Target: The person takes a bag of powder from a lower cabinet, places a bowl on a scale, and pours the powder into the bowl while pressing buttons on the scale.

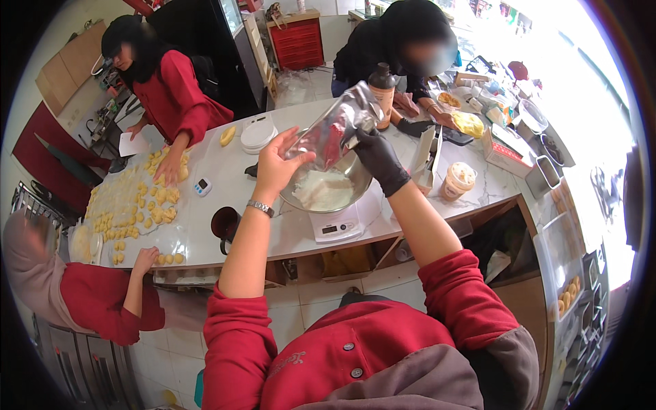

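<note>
A shiny silver plastic bag [333, 133] is held up and tilted over a metal mixing bowl [360, 179]. My bare left hand [279, 164], with a metal band at the wrist, grips the bag's left side. In a black glove, my right hand [383, 162] is closed on the bag's right edge. White powder or cream [322, 191] lies inside the bowl; its exact kind I cannot tell. The bowl sits on a white kitchen scale [337, 227]. Part of the bowl's far side is hidden behind the bag.
A brown bottle [384, 96] and a lidded tub [459, 179] stand right of the bowl. Left are a dark mug [224, 227], a small timer [202, 186] and a white scale [258, 134]. Two people work beside dough pieces [140, 198]; another person leans over the far side.
</note>
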Action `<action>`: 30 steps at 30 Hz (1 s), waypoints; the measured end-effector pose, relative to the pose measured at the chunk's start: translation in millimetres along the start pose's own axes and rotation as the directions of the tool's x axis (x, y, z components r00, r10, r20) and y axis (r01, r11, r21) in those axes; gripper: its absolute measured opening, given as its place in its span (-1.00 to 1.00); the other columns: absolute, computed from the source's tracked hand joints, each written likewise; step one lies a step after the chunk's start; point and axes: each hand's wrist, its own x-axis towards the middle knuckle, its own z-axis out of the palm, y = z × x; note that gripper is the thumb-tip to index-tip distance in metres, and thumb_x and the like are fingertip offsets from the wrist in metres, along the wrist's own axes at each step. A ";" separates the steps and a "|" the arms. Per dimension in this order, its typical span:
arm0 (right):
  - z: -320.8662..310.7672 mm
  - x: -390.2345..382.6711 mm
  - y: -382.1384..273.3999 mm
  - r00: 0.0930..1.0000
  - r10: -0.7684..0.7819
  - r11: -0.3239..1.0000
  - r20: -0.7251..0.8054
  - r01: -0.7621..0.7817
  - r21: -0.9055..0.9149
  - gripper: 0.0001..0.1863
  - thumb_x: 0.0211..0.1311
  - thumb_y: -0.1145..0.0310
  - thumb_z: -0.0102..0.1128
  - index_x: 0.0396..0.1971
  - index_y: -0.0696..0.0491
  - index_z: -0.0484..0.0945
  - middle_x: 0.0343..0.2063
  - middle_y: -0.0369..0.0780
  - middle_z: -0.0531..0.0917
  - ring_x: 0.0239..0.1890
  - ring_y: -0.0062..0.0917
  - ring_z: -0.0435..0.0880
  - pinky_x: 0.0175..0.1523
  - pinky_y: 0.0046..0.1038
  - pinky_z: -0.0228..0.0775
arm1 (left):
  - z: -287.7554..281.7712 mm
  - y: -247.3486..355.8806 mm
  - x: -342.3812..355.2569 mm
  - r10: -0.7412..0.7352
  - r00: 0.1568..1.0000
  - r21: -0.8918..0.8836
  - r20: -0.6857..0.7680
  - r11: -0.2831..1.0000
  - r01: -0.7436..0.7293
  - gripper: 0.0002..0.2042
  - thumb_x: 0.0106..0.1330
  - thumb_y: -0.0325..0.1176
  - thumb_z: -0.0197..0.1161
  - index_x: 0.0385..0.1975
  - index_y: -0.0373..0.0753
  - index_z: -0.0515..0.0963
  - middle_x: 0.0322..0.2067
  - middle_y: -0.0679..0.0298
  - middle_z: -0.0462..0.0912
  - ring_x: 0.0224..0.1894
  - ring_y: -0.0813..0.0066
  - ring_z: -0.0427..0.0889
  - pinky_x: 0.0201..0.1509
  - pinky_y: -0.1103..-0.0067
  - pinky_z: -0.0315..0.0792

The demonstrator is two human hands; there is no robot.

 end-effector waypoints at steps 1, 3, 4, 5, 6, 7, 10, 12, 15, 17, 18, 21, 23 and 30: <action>12.7 -2.2 -4.0 0.999 0.028 1.000 -0.020 -0.028 0.006 -0.75 0.25 0.43 -0.06 -0.09 0.16 0.36 -0.24 -0.26 0.51 -0.19 -0.57 0.50 -0.04 -0.56 0.33 | -9.4 -3.4 -1.8 -0.039 0.997 0.090 0.062 0.995 0.033 -0.74 -0.01 -0.50 0.34 -0.28 -0.37 0.55 -0.44 0.30 0.64 -0.39 0.65 0.56 -0.28 0.70 0.40; 44.6 -9.4 -17.5 0.994 0.088 0.996 -0.063 -0.087 0.011 -0.74 0.20 0.40 0.03 -0.13 0.17 0.41 -0.29 -0.26 0.55 -0.27 -0.61 0.52 -0.11 -0.57 0.36 | -18.3 -10.7 -7.2 -0.118 0.989 0.193 0.087 0.976 0.099 -0.76 -0.01 -0.51 0.33 -0.30 -0.35 0.57 -0.43 0.30 0.64 -0.40 0.67 0.54 -0.30 0.71 0.38; 51.3 -12.8 -25.7 1.000 0.012 0.955 -0.023 -0.018 -0.296 -0.74 0.17 0.40 0.07 -0.15 0.17 0.43 -0.32 -0.27 0.56 -0.31 -0.63 0.51 -0.14 -0.58 0.35 | -17.8 -12.3 -8.2 -0.145 0.988 0.205 0.058 0.970 0.131 -0.78 0.00 -0.51 0.33 -0.31 -0.34 0.57 -0.44 0.31 0.64 -0.41 0.68 0.54 -0.31 0.72 0.37; 59.3 -15.9 -32.7 0.998 -0.045 0.821 0.042 0.061 -0.568 -0.74 0.14 0.40 0.11 -0.17 0.17 0.46 -0.35 -0.27 0.58 -0.34 -0.66 0.51 -0.17 -0.59 0.35 | -19.5 -14.2 -9.9 -0.174 0.984 0.220 0.025 0.962 0.164 -0.79 0.00 -0.52 0.33 -0.32 -0.33 0.58 -0.44 0.31 0.64 -0.41 0.70 0.53 -0.31 0.73 0.36; 67.5 -18.6 -40.2 0.989 -0.079 0.608 0.122 0.145 -0.780 -0.74 0.11 0.40 0.15 -0.20 0.17 0.48 -0.39 -0.27 0.59 -0.37 -0.68 0.50 -0.20 -0.60 0.35 | -21.8 -19.1 -11.8 -0.186 0.982 0.161 -0.016 0.969 0.186 -0.80 0.00 -0.52 0.32 -0.33 -0.33 0.58 -0.44 0.31 0.64 -0.42 0.71 0.52 -0.31 0.74 0.36; 81.7 -24.1 -55.7 0.997 -0.056 0.536 0.045 0.068 -0.841 -0.75 0.05 0.38 0.22 -0.28 0.18 0.54 -0.47 -0.28 0.61 -0.43 -0.72 0.47 -0.26 -0.60 0.33 | -22.1 -23.4 -13.5 -0.199 0.979 0.099 -0.053 0.974 0.204 -0.81 0.00 -0.51 0.32 -0.34 -0.32 0.59 -0.44 0.32 0.64 -0.43 0.71 0.52 -0.31 0.74 0.36; 74.8 -16.2 -54.8 0.962 0.005 0.750 0.275 0.178 -0.637 -0.71 0.01 0.32 0.26 -0.31 0.22 0.55 -0.50 -0.27 0.61 -0.44 -0.71 0.46 -0.26 -0.57 0.33 | -18.4 -32.4 -21.0 -0.201 0.973 -0.082 -0.117 0.978 0.192 -0.83 0.00 -0.51 0.32 -0.37 -0.31 0.59 -0.45 0.33 0.64 -0.45 0.73 0.49 -0.33 0.74 0.35; 71.1 -10.8 -54.3 0.971 -0.024 0.631 0.239 0.200 -0.750 -0.69 0.03 0.29 0.26 -0.32 0.23 0.56 -0.46 -0.26 0.63 -0.44 -0.72 0.48 -0.25 -0.57 0.33 | -13.9 -30.9 -23.2 -0.195 0.973 -0.083 -0.127 0.979 0.185 -0.85 0.00 -0.51 0.32 -0.39 -0.31 0.60 -0.47 0.34 0.64 -0.47 0.73 0.48 -0.35 0.74 0.34; 71.2 -8.0 -58.5 0.976 -0.024 0.419 0.218 0.208 -0.884 -0.70 0.06 0.27 0.23 -0.31 0.21 0.57 -0.46 -0.28 0.64 -0.44 -0.75 0.47 -0.25 -0.59 0.32 | -13.8 -20.1 -23.4 -0.198 0.972 0.054 -0.127 0.977 0.206 -0.87 0.01 -0.50 0.33 -0.41 -0.31 0.60 -0.49 0.35 0.63 -0.49 0.73 0.47 -0.37 0.73 0.33; 69.6 -14.2 -58.5 0.941 -0.024 0.542 0.338 0.296 -0.786 -0.70 0.07 0.25 0.23 -0.33 0.19 0.58 -0.47 -0.30 0.64 -0.44 -0.76 0.47 -0.26 -0.60 0.32 | -14.9 -17.6 -23.3 -0.202 0.971 0.100 -0.130 0.971 0.216 -0.86 0.02 -0.48 0.32 -0.39 -0.31 0.60 -0.50 0.36 0.62 -0.49 0.74 0.46 -0.39 0.73 0.31; 69.7 -12.4 -57.6 0.964 -0.098 0.647 0.249 0.252 -0.720 -0.70 0.08 0.24 0.22 -0.32 0.19 0.58 -0.47 -0.31 0.63 -0.43 -0.76 0.47 -0.26 -0.60 0.32 | -17.5 -20.6 -20.5 -0.192 0.974 0.213 -0.120 0.953 0.214 -0.85 0.02 -0.48 0.32 -0.39 -0.31 0.60 -0.50 0.37 0.62 -0.49 0.74 0.46 -0.38 0.73 0.32; 52.7 -0.4 -53.6 0.990 -0.132 0.775 0.055 0.138 -0.617 -0.70 0.10 0.28 0.21 -0.25 0.19 0.54 -0.43 -0.33 0.61 -0.38 -0.76 0.50 -0.25 -0.65 0.34 | -26.5 -42.0 -13.1 -0.126 0.988 0.408 -0.093 0.900 0.153 -0.86 0.00 -0.46 0.34 -0.43 -0.32 0.59 -0.55 0.35 0.62 -0.54 0.75 0.43 -0.44 0.72 0.29; 59.4 -8.7 -53.5 0.986 0.030 0.913 0.164 0.039 -0.405 -0.71 0.09 0.30 0.22 -0.27 0.21 0.54 -0.44 -0.33 0.60 -0.38 -0.77 0.48 -0.25 -0.66 0.33 | -31.8 -50.2 -13.0 -0.036 0.994 0.367 -0.101 0.928 0.071 -0.85 -0.05 -0.44 0.37 -0.51 -0.32 0.58 -0.62 0.31 0.60 -0.63 0.75 0.35 -0.55 0.70 0.23; 51.1 2.7 -53.2 0.961 -0.276 0.766 0.017 0.230 -0.601 -0.70 0.01 0.25 0.28 -0.35 0.18 0.58 -0.56 -0.33 0.57 -0.51 -0.74 0.42 -0.37 -0.64 0.28 | -15.8 -20.4 -9.3 -0.113 0.993 0.400 -0.013 0.910 0.109 -0.86 0.00 -0.47 0.33 -0.42 -0.30 0.60 -0.51 0.34 0.64 -0.48 0.74 0.50 -0.37 0.70 0.36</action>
